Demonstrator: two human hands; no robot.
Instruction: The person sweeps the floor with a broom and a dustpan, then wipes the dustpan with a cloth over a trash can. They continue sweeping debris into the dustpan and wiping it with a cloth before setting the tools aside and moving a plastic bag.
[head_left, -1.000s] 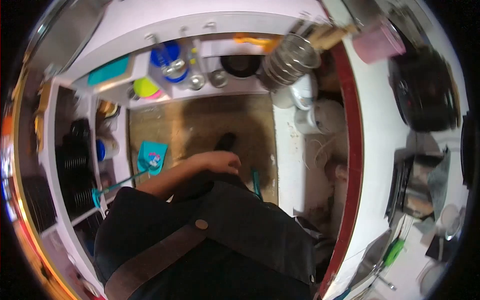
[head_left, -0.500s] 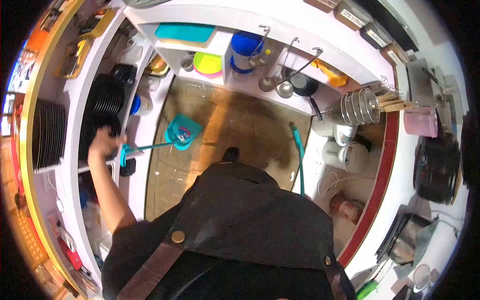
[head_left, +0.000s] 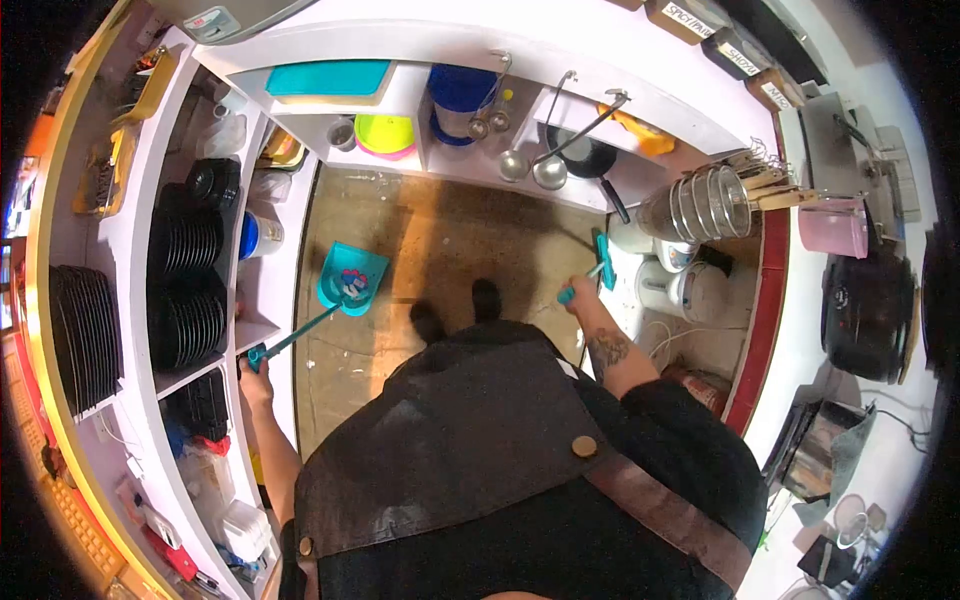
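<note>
My left hand [head_left: 257,380] is closed round the grip end of a teal long-handled dustpan, beside the left shelving. The dustpan [head_left: 372,268] rests on the brown floor with small pink, white and blue scraps in its pan. On the other side, my right hand [head_left: 582,296] is wrapped round the handle of a teal broom. Its narrow teal head [head_left: 604,262] is by the floor's right edge, near the white wall; I cannot make out the bristles.
Stacked black trays [head_left: 190,325] fill the left shelves. Ladles [head_left: 550,170] and a black frying pan [head_left: 585,155] hang ahead. Wire strainers [head_left: 705,205] jut out at the right, above a white container [head_left: 665,288]. My dark shoes [head_left: 486,298] stand mid-floor.
My left hand, spread near the shelf before, now grips the dustpan handle. My right hand has come into view holding the broom. The camera view has shifted and my body has turned.
</note>
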